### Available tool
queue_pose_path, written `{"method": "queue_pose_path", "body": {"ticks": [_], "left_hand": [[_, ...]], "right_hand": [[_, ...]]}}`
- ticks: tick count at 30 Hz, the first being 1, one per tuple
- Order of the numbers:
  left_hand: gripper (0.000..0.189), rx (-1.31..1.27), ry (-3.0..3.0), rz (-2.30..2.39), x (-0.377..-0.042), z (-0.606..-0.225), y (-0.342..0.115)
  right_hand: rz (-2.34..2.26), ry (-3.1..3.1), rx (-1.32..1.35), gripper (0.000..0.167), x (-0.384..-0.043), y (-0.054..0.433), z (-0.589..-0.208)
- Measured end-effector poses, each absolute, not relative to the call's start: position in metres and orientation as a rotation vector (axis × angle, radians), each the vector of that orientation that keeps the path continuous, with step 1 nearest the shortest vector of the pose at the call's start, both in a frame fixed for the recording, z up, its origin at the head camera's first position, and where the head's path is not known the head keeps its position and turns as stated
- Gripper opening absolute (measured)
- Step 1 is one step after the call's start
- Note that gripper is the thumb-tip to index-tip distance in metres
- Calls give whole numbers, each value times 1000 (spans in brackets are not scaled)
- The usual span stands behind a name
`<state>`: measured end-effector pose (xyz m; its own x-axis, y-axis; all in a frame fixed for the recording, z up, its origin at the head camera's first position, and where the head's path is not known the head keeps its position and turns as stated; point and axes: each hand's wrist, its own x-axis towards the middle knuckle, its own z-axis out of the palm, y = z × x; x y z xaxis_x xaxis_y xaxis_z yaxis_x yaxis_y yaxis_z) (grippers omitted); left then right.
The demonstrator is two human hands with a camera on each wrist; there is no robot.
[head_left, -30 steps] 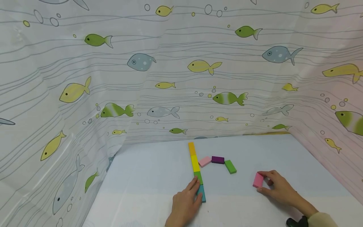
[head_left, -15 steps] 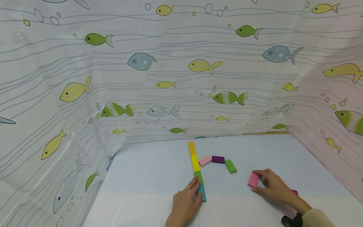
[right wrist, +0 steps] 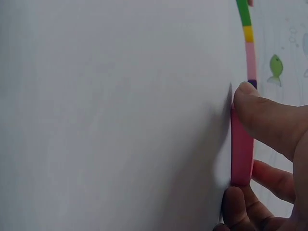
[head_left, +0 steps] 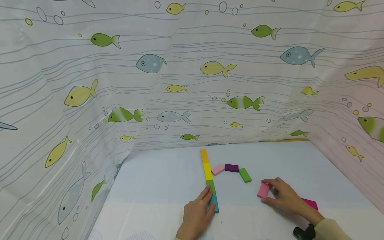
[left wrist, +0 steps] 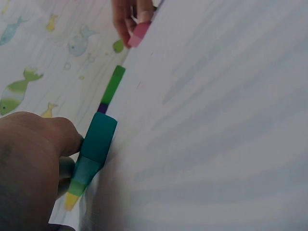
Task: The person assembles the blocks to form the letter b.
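Observation:
A straight row of blocks runs away from me in the head view: orange (head_left: 204,155), yellow (head_left: 207,171), green (head_left: 210,185) and a teal block (head_left: 215,206) nearest. My left hand (head_left: 195,213) rests against its near end, fingertips at the green block and thumb at the teal one. To the right, my right hand (head_left: 282,196) pinches a pink block (head_left: 263,190) between thumb and fingers. The right wrist view shows thumb and fingers at opposite ends of that pink block (right wrist: 242,144). An arc of light pink (head_left: 218,170), purple (head_left: 232,168) and green blocks (head_left: 245,175) bends right from the row.
A magenta block (head_left: 310,203) lies beside the right wrist, partly hidden by the forearm. A fish-patterned sheet (head_left: 180,100) stands behind and at both sides of the white tabletop (head_left: 144,186).
My right hand has moved left with the pink block, towards the arc's green block. The magenta block has come into view behind the forearm. My left hand has stayed at the row.

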<state>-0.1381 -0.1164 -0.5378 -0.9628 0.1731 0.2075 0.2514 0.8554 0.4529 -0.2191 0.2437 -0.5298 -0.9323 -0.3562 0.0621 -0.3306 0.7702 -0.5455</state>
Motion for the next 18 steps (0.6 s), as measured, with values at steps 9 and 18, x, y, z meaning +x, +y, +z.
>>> {"method": "queue_pose_path", "body": {"ticks": [9, 18], "left_hand": [[47, -326, -2885, -729, -140, -539, -117], [47, -351, -2841, -706, -137, -538, -117]], "right_hand": [[-880, 2872, -629, 71, -218, 226, -529], [-887, 2828, -634, 72, -216, 203, -527]]}}
